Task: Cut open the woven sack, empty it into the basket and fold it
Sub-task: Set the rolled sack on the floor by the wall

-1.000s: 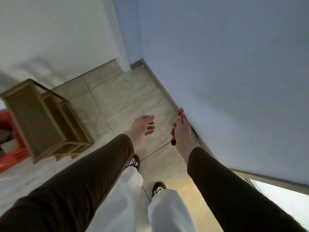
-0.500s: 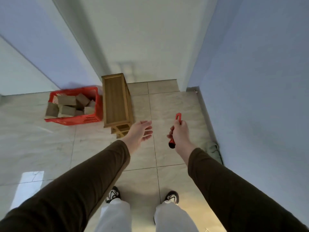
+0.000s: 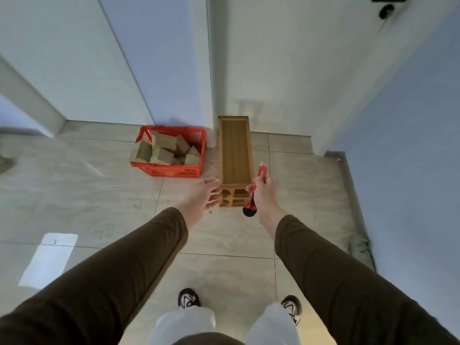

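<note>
The right hand [image 3: 263,195] grips a red utility knife [image 3: 254,192], blade up. The left hand [image 3: 202,197] hangs with fingers relaxed, holding nothing. Just beyond both sets of fingertips stands a narrow wooden shelf [image 3: 234,150]; beside it, left of the fingers, the red basket [image 3: 171,170] holds brown blocks [image 3: 164,150].
</note>
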